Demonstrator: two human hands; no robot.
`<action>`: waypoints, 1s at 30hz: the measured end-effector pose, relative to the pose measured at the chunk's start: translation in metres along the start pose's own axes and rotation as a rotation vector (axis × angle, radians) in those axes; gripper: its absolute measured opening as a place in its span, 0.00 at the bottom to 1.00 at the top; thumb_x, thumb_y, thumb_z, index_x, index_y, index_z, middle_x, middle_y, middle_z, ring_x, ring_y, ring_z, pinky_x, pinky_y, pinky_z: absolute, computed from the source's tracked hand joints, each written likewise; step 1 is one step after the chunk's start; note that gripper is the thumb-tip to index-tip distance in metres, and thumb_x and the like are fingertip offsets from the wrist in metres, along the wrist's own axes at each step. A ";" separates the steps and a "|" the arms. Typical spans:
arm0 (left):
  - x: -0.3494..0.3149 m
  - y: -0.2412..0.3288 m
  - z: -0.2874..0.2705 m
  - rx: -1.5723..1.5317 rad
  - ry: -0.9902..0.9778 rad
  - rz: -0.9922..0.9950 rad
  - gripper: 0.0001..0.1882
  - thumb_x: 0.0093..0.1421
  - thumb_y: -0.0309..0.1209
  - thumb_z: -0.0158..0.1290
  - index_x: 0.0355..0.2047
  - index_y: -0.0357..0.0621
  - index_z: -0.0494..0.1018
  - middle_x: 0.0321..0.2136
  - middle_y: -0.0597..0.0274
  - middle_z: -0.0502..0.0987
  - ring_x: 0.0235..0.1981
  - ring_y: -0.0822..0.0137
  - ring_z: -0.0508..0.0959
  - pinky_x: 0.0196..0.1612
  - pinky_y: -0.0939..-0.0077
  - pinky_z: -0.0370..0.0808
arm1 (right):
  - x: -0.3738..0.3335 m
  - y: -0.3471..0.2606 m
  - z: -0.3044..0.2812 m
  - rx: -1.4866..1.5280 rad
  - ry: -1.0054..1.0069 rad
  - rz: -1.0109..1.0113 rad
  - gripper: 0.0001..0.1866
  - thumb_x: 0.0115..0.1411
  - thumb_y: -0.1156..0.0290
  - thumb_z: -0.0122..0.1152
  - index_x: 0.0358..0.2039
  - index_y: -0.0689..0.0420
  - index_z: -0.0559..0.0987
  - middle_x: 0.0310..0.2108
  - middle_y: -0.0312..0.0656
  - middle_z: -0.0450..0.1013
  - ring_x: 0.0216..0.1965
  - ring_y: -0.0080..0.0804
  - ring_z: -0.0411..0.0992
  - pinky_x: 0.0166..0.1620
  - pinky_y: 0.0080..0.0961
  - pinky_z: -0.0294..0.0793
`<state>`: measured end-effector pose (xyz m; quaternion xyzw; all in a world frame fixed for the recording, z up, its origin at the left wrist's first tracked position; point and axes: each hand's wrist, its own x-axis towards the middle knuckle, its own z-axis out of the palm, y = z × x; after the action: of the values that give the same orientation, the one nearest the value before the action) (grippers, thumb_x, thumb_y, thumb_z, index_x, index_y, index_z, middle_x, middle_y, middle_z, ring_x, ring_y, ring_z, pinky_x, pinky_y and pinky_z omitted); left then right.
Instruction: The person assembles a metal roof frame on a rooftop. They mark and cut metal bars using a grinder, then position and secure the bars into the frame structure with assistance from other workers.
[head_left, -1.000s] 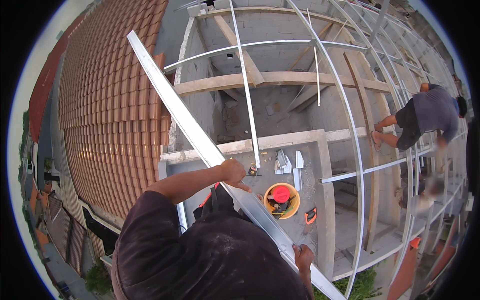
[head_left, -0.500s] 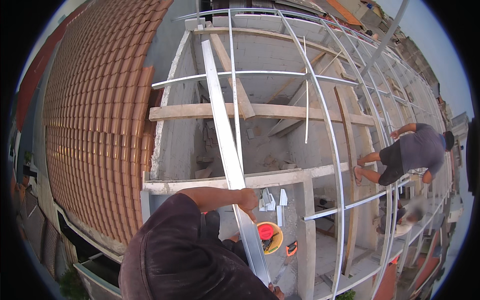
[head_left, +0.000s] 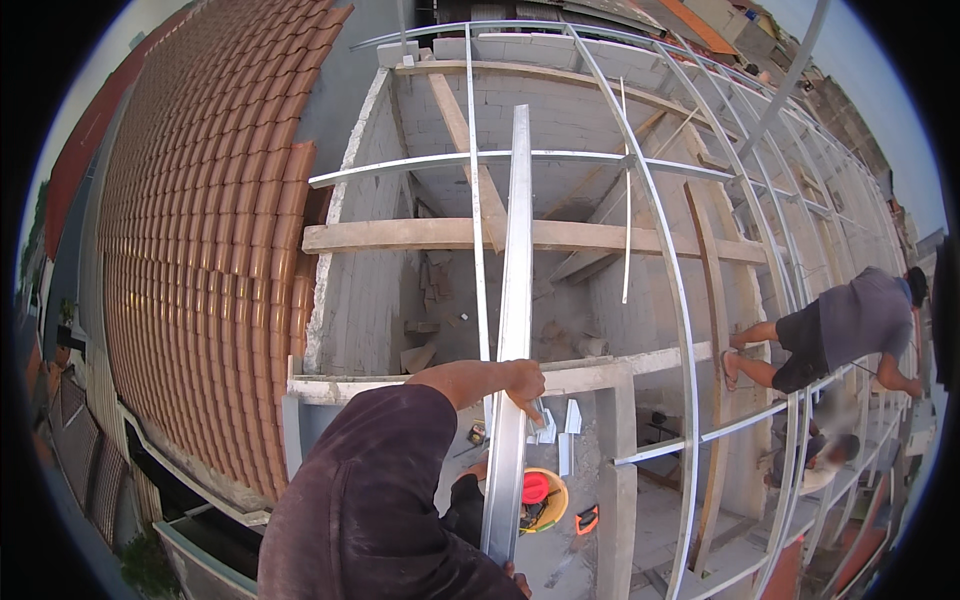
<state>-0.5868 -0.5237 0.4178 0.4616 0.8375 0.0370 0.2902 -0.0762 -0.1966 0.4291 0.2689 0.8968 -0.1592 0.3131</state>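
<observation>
A long silvery metal channel (head_left: 514, 260) stretches from the lower edge out over the open room, crossing above a timber beam. My left arm reaches across it, and my left hand (head_left: 526, 386) is closed over its right edge about midway. Close to my body, my right hand (head_left: 517, 579) shows only its fingers, at the channel's near end; the rest is hidden by my dark sleeve. To the right of the channel sits a yellow bucket (head_left: 558, 502) with a red round object (head_left: 535, 487) in it. A tool with an orange handle (head_left: 587, 519) lies beside the bucket.
Timber beams (head_left: 420, 235) and thin metal frame bars (head_left: 655, 200) span the block walls, with a deep drop between. Brown roof tiles (head_left: 200, 250) rise at left. A co-worker (head_left: 850, 325) bends on the frame at right; another person (head_left: 815, 460) is lower down. Short metal offcuts (head_left: 572, 417) lie below.
The channel's far end has swung to the right, and my left hand has moved slightly right with it. The co-worker at right has stretched an arm outward.
</observation>
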 end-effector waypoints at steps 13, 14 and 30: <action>0.084 -0.037 0.010 -0.008 0.024 -0.048 0.56 0.61 0.80 0.26 0.27 0.36 0.83 0.30 0.48 0.83 0.36 0.47 0.79 0.51 0.56 0.72 | 0.037 -0.120 -0.112 -0.020 0.172 0.091 0.35 0.64 0.36 0.54 0.32 0.63 0.84 0.28 0.60 0.80 0.34 0.63 0.79 0.41 0.57 0.76; 0.082 -0.040 0.016 -0.016 0.017 -0.064 0.56 0.61 0.80 0.26 0.27 0.36 0.83 0.30 0.48 0.83 0.36 0.47 0.79 0.51 0.56 0.73 | 0.040 -0.126 -0.115 -0.030 0.153 0.089 0.35 0.65 0.37 0.54 0.32 0.63 0.85 0.28 0.59 0.80 0.34 0.63 0.79 0.41 0.57 0.76; 0.010 0.154 0.128 -1.769 0.980 -1.094 0.43 0.65 0.62 0.53 0.63 0.36 0.64 0.56 0.45 0.71 0.58 0.51 0.71 0.61 0.56 0.68 | 0.117 -0.176 -0.110 0.084 0.002 -0.108 0.38 0.72 0.41 0.45 0.30 0.68 0.84 0.30 0.64 0.79 0.37 0.65 0.78 0.44 0.57 0.73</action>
<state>-0.4085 -0.4540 0.3576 -0.3929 0.6298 0.6567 0.1331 -0.3081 -0.2439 0.4568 0.2329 0.9030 -0.2130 0.2916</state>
